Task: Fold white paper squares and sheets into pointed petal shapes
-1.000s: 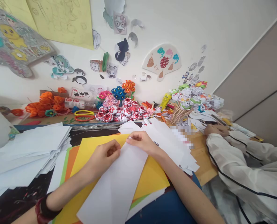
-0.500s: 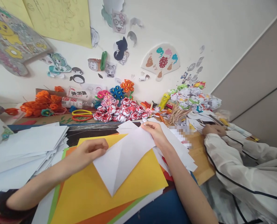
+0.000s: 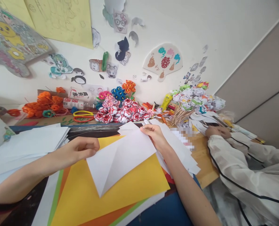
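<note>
Between my two hands is a sheet of white paper (image 3: 120, 157), creased on a slant, with a pointed corner hanging toward me. My left hand (image 3: 86, 147) pinches its left corner between thumb and bent fingers. At the upper right edge my right hand (image 3: 153, 133) grips the sheet, thumb on top. Below it lies a yellow sheet (image 3: 134, 185) on a stack with orange, green and white sheets showing at the edges.
A pile of white paper (image 3: 31, 141) lies at left, more white sheets (image 3: 177, 147) at right. Along the wall stand red-and-white paper flowers (image 3: 125, 113), orange flowers (image 3: 43, 102) and a bunch of stemmed paper flowers (image 3: 191, 100). Another person's sleeve (image 3: 238, 169) is at right.
My left hand has moved left and slightly up, drawing its corner of the paper along. The hanging point has shifted left and the sheet is spread wider. My right hand has barely moved.
</note>
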`<action>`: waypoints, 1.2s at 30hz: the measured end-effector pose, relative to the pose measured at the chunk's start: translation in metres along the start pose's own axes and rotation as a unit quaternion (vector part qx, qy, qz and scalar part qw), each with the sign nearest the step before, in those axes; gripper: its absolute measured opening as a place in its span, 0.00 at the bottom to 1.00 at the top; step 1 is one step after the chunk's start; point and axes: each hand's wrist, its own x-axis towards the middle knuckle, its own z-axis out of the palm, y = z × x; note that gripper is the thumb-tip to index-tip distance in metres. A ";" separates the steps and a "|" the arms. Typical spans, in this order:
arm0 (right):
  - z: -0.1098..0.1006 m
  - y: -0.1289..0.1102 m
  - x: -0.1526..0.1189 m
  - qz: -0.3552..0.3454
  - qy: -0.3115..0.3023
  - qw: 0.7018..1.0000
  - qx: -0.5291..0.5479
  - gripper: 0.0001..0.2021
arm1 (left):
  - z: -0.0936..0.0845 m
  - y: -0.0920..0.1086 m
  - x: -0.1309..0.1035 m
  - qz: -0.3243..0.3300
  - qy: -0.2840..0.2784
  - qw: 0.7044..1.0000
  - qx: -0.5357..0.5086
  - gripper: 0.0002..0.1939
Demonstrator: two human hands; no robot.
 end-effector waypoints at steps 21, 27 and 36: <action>0.003 0.011 0.001 -0.041 -0.003 0.999 -0.030 0.14 | -0.027 -0.011 -0.005 -0.036 0.005 0.991 0.131 0.09; 0.005 0.012 0.002 -0.044 -0.004 0.998 -0.043 0.15 | -0.033 -0.015 -0.003 -0.038 0.005 0.988 0.151 0.12; 0.003 0.013 0.002 -0.062 0.006 0.997 -0.039 0.14 | -0.040 -0.026 -0.004 -0.045 -0.008 0.988 0.148 0.13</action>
